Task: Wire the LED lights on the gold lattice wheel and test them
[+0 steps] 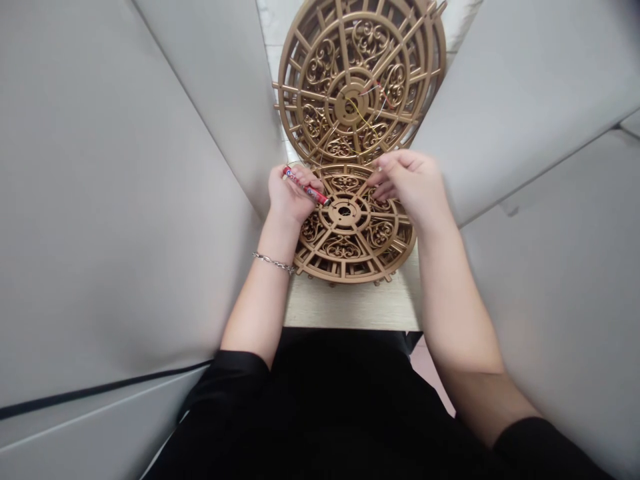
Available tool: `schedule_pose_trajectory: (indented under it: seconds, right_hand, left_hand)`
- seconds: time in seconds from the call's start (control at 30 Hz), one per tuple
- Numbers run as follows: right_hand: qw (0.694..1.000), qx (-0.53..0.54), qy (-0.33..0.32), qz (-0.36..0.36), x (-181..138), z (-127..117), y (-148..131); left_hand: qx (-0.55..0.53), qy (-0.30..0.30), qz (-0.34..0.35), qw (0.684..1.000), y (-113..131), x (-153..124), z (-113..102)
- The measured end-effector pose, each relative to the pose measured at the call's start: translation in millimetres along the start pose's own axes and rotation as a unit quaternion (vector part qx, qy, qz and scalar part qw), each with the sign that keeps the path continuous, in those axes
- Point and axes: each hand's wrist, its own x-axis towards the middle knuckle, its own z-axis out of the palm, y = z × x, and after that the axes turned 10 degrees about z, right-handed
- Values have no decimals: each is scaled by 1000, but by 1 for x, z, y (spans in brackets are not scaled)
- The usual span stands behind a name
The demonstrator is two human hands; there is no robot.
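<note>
My left hand (295,193) is closed around a slim red cylinder (306,187) with printed lettering and a dark lower end. Whether it is a row of batteries or another kind of stick, I cannot tell. That dark end points at the hub of the nearer gold scrollwork disc (343,248). My right hand (407,183) hovers over the right rear of this disc, thumb and forefinger pinched together; anything between them is too small to make out. A thin yellow wire (356,107) comes from the farther disc's centre and runs towards my hands.
Behind lies a stack of larger gold scrollwork discs (311,50), with white and red wires near its middle. The nearer discs rest on a pale wooden surface (350,303). Grey panels, a left one (100,200) and a right one (555,267), stand close on both sides.
</note>
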Motion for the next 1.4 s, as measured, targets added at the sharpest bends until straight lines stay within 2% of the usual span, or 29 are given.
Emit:
schedule_pose_trajectory:
  seconds: [0.1,0.17,0.23,0.3,0.33,0.37,0.4,0.47,0.57,0.67,0.83,1.17,1.3,1.4]
  right_hand:
    - [998,35,31,-53,-6,-8,-8]
    - [997,38,-25,-69,-15,-12,-15]
    - [982,-1,-181,-63,-25,-12,-21]
    - [919,-115,-375,-47,-33,-9,-26]
    - [883,-177,-433,-45,-36,-6,-26]
    - [857,-230,-459,-47,-37,-2,-26]
    - [846,-270,-457,-52,-36,1,-24]
    - [849,-323,-414,-58,-33,7,-18]
    - [868,-384,-307,-65,-26,10,-8]
    - [871,-433,-212,-94,-20,10,0]
    - [870,-449,-164,-119,-16,14,6]
    - [909,-385,-110,-114,-16,24,7]
    - [970,-192,-135,-62,-21,24,-6]
    - [991,-65,-109,-39,-14,24,-13]
  left_hand:
    - [-3,-1,-1,1000,0,1,-1]
    - [-8,-4,-4,1000,0,1,-2]
    - [-15,-8,-5,1000,1,1,-2]
    - [-19,-9,-5,1000,1,1,-3]
    - [-19,-8,-5,1000,1,1,-3]
    - [-17,-7,-5,1000,1,1,-2]
    - [-14,-6,-5,1000,1,1,-2]
    - [-11,-4,-6,1000,1,1,-2]
    - [-12,-4,-10,1000,0,2,-1]
    - [-12,-5,-10,1000,0,2,-2]
    - [4,6,-2,1000,0,2,-2]
    - [3,3,-3,1000,0,3,-2]
    - [23,-16,-33,999,3,-2,2]
    - [57,-16,-55,997,6,-10,10]
